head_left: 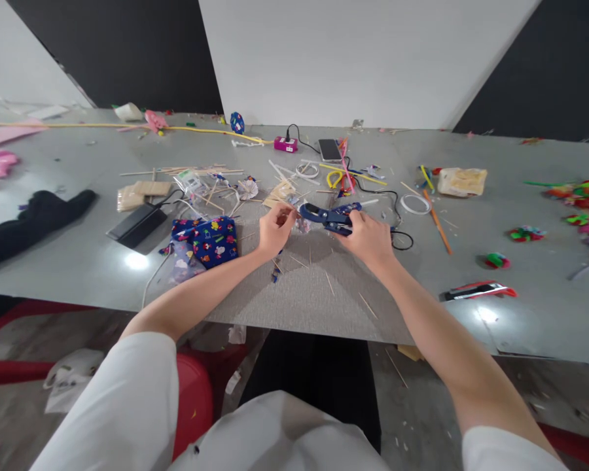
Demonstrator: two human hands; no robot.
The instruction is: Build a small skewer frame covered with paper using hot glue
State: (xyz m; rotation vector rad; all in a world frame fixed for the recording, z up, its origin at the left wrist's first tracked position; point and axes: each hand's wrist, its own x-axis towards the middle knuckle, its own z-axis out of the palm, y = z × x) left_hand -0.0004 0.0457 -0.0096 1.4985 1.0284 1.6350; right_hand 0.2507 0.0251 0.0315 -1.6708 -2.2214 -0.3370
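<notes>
My right hand (369, 237) is wrapped round the grip of a dark blue glue gun (328, 216), whose nozzle points left. My left hand (275, 229) is closed in a pinch just left of the nozzle, holding a thin wooden stick (290, 210) and a small pale piece (303, 226) at the gun's tip. Both hands hover over a grey mat (314, 288) on the table. Loose sticks (330, 282) lie scattered on the mat.
A blue patterned cloth (207, 239) lies left of my left hand, with a black box (138, 226) beyond it. A phone (329, 150), a pink socket (285, 144), white rings (415, 204), a red cutter (477, 290) and coloured bits (584, 203) lie around. A red stool (192, 399) stands below.
</notes>
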